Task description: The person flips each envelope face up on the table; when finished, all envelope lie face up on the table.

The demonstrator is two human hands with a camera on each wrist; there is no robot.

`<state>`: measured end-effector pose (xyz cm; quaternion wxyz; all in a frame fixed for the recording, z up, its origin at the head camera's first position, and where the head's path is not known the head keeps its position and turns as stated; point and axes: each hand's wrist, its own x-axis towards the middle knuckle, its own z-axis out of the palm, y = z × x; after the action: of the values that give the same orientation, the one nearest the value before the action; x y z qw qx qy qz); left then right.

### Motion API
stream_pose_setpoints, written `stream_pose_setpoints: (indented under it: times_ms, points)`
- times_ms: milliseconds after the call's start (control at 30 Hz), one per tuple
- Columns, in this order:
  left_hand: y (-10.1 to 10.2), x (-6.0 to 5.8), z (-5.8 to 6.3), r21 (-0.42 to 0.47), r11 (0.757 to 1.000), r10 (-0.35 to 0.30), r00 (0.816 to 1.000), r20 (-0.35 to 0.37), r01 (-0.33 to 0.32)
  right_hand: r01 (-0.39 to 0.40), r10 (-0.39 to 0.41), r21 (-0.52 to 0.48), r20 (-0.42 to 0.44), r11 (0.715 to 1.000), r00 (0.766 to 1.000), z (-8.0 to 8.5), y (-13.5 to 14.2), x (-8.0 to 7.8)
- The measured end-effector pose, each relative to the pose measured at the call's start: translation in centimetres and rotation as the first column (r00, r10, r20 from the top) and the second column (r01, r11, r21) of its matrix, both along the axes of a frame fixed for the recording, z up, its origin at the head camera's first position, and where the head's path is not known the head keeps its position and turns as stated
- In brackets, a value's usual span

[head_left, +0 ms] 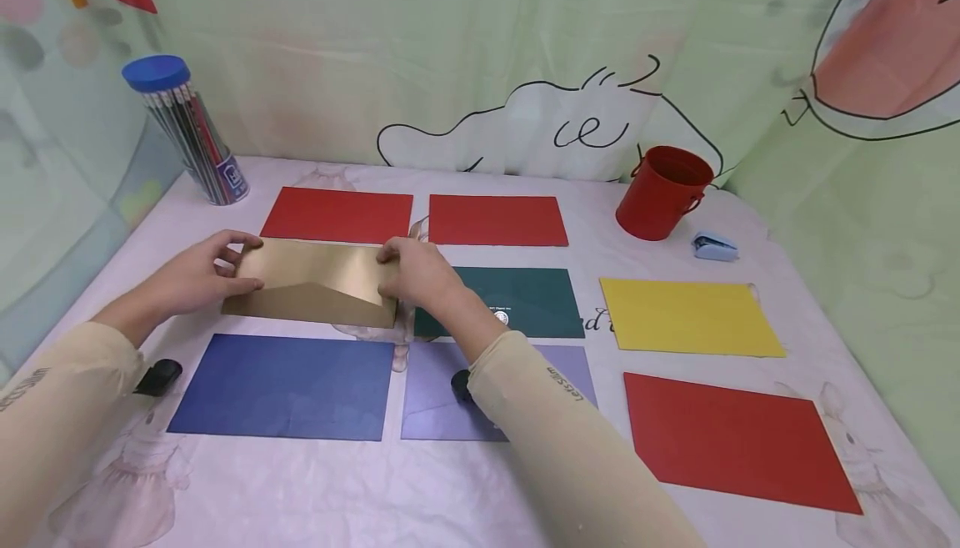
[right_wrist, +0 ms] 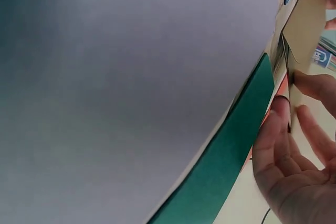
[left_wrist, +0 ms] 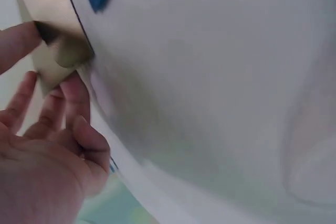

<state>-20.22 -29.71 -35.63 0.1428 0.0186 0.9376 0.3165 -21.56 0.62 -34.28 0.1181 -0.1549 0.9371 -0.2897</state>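
A gold envelope (head_left: 311, 264) with a shallow pointed flap edge is held at both ends, tilted above the left part of the table. My left hand (head_left: 193, 274) pinches its left end between thumb and fingers; the left wrist view shows the thumb on one face and fingertips behind a corner (left_wrist: 50, 64). At the opposite end, my right hand (head_left: 420, 273) pinches the edge, and the right wrist view shows thumb and fingers around it (right_wrist: 310, 14). A dark green piece (head_left: 525, 294) with small white print lies beside the right hand. Below the envelope lies a blue rectangle (head_left: 288, 389).
Two red rectangles (head_left: 341, 216) lie along the back. A lilac one (head_left: 427, 394) sits partly under my right forearm. On the right are yellow (head_left: 690, 319) and red (head_left: 742, 439) ones. A pencil jar (head_left: 191, 135), red bucket (head_left: 660, 198) and light-blue stapler (head_left: 715, 246) stand farther back.
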Motion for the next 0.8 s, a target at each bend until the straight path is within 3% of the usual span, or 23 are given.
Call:
stream_pose_setpoints:
  times_ms: [367, 667, 800]
  points:
    - [1.8, -0.5, 1.2, -0.184, 0.983, 0.030, 0.999, 0.023, -0.025, -0.028, 0.027, 0.058, 0.016, 0.998, 1.000, -0.1, -0.2, -0.1]
    - [3.3, -0.8, 2.2, -0.325, 0.938, 0.124, 0.992, -0.020, -0.123, 0.016, 0.012, 0.260, -0.109, 0.965, 0.994, 0.6, -0.7, 0.0]
    - [4.3, -1.3, 2.6, -0.342, 0.937, 0.080, 0.997, -0.004, -0.076, 0.018, -0.013, 0.140, -0.042, 0.990, 0.999, 0.8, 0.3, -0.3]
